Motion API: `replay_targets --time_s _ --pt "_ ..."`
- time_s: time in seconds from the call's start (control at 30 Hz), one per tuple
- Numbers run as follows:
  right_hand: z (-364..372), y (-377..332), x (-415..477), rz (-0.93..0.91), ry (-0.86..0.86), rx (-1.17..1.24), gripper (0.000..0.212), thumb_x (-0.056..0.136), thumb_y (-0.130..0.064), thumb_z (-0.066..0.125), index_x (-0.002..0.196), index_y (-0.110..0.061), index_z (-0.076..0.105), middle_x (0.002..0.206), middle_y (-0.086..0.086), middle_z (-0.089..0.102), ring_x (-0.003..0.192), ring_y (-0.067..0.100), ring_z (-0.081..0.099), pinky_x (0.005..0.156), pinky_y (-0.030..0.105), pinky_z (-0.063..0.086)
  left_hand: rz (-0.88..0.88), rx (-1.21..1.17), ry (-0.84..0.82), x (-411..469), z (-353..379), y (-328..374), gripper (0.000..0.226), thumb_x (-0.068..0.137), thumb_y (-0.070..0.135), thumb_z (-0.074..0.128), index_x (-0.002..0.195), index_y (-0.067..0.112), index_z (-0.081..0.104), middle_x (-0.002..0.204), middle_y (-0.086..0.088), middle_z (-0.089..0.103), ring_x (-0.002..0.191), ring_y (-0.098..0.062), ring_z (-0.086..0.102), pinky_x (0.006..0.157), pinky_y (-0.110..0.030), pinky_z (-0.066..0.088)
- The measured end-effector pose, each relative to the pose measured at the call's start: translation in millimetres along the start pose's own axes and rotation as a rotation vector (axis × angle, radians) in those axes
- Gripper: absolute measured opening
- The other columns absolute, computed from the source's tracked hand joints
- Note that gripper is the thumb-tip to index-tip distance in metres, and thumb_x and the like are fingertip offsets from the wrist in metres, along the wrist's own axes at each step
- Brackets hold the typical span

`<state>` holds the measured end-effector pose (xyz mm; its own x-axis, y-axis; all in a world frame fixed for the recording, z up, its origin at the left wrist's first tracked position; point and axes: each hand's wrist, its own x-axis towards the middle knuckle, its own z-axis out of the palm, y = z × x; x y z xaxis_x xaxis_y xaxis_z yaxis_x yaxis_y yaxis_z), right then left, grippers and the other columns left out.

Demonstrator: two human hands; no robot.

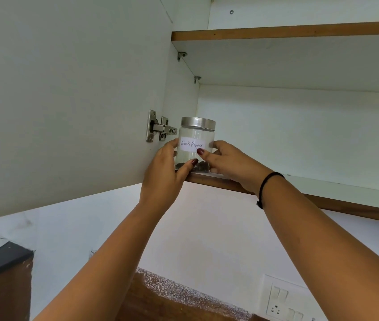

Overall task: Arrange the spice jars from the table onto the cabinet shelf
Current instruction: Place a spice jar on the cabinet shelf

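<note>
Cabinet door [68, 100]: flat white laminate panel, smooth and matt, swung open and filling the upper left of the frame
Lower shelf [323, 181]: white board with a brown wood-grain front edge, running from frame centre down to the right edge; bare to the right of the jar
Upper shelf [288, 32]: same white board and brown edge, across the top right, seen from beneath
Left hand [163, 177]: centre of frame, fingers and thumb wrapped round the jar's lower left side, thumb across the front near the base
Right hand [232, 163]: just right of centre, clamped on the jar's right side, thumb pressed on the front below the label; a thin black wristband [265, 188] sits on the wrist
Spice jar [195, 137]: clear round glass jar, straight-walled, upright at the far left end of the lower shelf; its base appears to rest right at the front edge, just beside the cabinet's side wall
Handling: glass is rigid, smooth and breakable, likely slippery under bare fingers; nearly empty, so probably light; the straight walls low on the body, either side, give the surest hold, and it wants sliding further back from the edge before letting go
Hinge [159, 129]: shiny steel cup hinge joining door and cabinet, just left of the jar
Lid [198, 123]: brushed-metal round cap, seated on the jar
Label [192, 144]: white paper strip, handwritten "Black Pepper", facing the camera
Peppercorns [200, 168]: thin dark layer on the jar's bottom
</note>
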<state>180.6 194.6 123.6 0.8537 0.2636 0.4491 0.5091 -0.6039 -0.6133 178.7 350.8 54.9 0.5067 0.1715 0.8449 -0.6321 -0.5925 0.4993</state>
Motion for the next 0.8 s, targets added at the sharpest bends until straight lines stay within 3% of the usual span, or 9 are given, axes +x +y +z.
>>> replay_targets --time_s 0.17,0.33,0.67,0.8 --pt "3.1 2.2 6.7 0.005 0.001 0.028 0.061 0.095 -0.047 0.056 0.144 -0.017 0.036 0.097 -0.005 0.059 0.092 0.011 0.059 0.076 0.023 0.045 -0.012 0.054 0.033 2.7 2.5 1.1 0.054 0.094 0.034 0.063 0.143 0.019 0.044 0.137 -0.001 0.053 0.121 -0.015 0.054 0.085 -0.021 0.045" --pt "5.2 6.7 15.7 0.036 0.019 0.107 0.061 0.091 -0.046 0.062 0.138 -0.014 0.041 0.102 -0.001 0.062 0.099 0.017 0.065 0.099 0.037 0.051 -0.014 0.087 0.07 3.9 4.3 4.0 0.055 0.093 0.032 0.065 0.142 0.018 0.046 0.134 -0.003 0.056 0.12 -0.017 0.055 0.086 -0.021 0.045" --pt "8.9 9.3 20.0 0.019 0.021 0.031 0.061 0.093 -0.049 0.058 0.14 -0.013 0.041 0.123 0.009 0.061 0.113 0.024 0.061 0.104 0.044 0.047 -0.017 0.102 0.088 2.0 5.3 7.9 0.052 0.093 0.032 0.066 0.139 0.015 0.05 0.13 -0.005 0.058 0.117 -0.018 0.056 0.08 -0.019 0.04" --pt "8.0 11.4 19.0 0.033 0.105 0.088 0.064 0.091 -0.052 0.059 0.137 -0.012 0.044 0.121 0.007 0.058 0.107 0.024 0.062 0.099 0.043 0.052 -0.054 0.071 0.068 0.1 3.2 7.1 0.065 0.091 0.034 0.069 0.146 0.014 0.041 0.138 -0.006 0.052 0.125 -0.019 0.05 0.089 -0.02 0.039"
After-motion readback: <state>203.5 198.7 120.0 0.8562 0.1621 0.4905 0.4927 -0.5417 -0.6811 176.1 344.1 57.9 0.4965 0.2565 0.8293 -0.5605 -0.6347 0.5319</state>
